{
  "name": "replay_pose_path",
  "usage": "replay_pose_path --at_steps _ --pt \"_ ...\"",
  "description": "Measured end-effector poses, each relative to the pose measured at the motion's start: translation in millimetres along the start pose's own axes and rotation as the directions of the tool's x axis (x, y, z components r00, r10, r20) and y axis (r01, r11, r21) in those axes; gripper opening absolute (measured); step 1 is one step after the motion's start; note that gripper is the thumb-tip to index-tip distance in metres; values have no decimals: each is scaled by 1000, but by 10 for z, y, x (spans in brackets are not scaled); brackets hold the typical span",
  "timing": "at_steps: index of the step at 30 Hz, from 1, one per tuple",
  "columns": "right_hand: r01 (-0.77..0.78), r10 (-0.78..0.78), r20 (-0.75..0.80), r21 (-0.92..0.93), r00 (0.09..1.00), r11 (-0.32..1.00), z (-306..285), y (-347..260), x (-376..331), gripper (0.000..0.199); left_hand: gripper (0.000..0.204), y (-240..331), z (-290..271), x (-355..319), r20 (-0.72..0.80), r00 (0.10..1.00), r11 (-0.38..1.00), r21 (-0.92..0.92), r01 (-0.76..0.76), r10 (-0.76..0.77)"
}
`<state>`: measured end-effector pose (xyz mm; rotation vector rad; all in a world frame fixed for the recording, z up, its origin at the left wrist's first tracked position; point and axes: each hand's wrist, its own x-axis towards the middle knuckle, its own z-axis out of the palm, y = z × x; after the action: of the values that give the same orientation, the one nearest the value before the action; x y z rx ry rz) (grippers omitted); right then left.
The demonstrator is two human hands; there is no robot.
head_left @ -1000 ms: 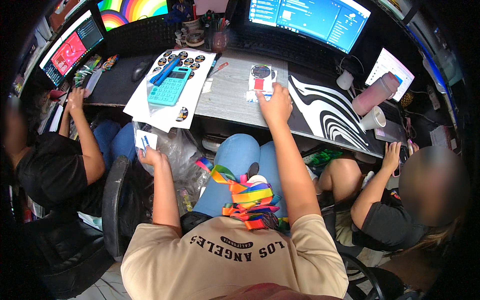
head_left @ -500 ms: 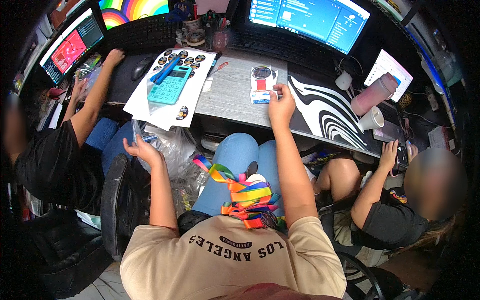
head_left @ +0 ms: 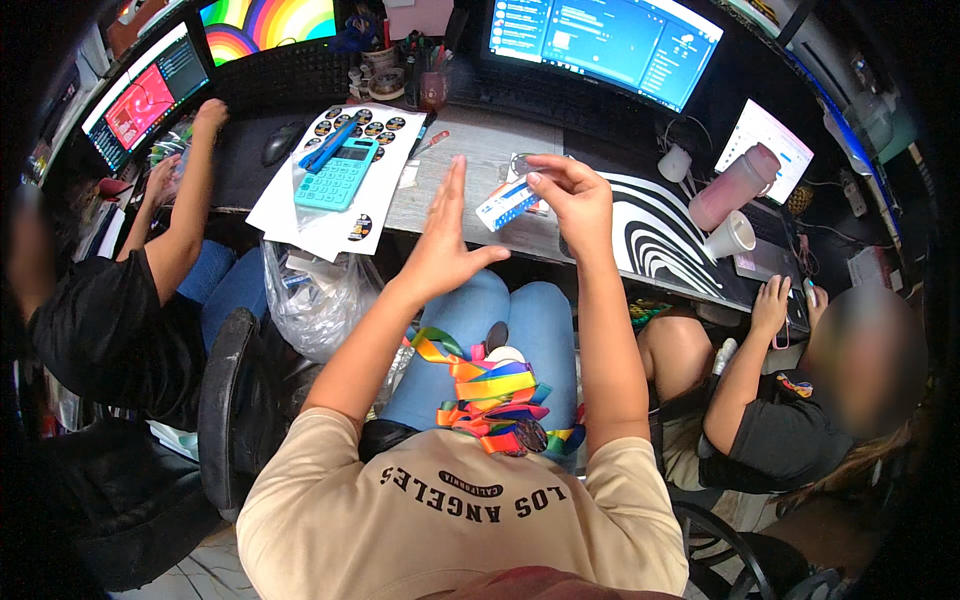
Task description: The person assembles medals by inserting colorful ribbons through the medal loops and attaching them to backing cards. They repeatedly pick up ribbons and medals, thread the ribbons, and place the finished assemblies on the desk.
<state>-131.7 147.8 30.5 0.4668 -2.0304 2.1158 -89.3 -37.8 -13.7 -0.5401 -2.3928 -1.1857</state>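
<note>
My right hand (head_left: 582,207) pinches a small flat white card or packet with blue and red print (head_left: 502,207) between thumb and fingers. It is held tilted above the desk's front edge. To its left, my left hand (head_left: 440,245) is open, fingers up and thumb apart, touching nothing. Partly hidden behind the card, another small printed piece (head_left: 520,161) lies on the grey desk (head_left: 465,135). Rainbow ribbons (head_left: 495,385) lie in a heap on my lap. A clear plastic bag (head_left: 318,315) with things inside hangs below the desk edge, left of my knees.
A turquoise calculator (head_left: 335,180) with a blue tool on it rests on white sheets (head_left: 290,215) with round black stickers. On the right are a swirl-patterned mat (head_left: 640,225), a pink bottle (head_left: 735,185) and a white cup (head_left: 732,235). People sit on both sides.
My left hand has moved from beside the plastic bag up and right to the desk edge. My right hand has raised the card off the desk. The person at left has lifted a hand.
</note>
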Motion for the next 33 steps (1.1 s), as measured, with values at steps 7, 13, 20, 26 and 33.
replay_pose_path --at_steps 7,13,20,26,33 --pt "-6 -13 70 271 997 963 -74 -199 -334 34 66 108 231 36 428 902 -48 -904 425 -52" --pt "-69 67 -107 -11 992 998 -95 -30 -888 29 60 232 243 -43 305 930 -229 -939 258 -202" --pt "-35 63 -181 157 981 987 68 48 -1104 25 55 491 112 -162 203 946 -88 -978 187 -253" --pt "123 -187 -322 -209 928 970 136 11 -1156 13 58 673 57 -250 173 951 -25 -985 172 -257" --pt "437 -639 -210 -572 740 694 160 -46 -1172 19 60 846 69 -329 148 953 9 -988 156 -263"
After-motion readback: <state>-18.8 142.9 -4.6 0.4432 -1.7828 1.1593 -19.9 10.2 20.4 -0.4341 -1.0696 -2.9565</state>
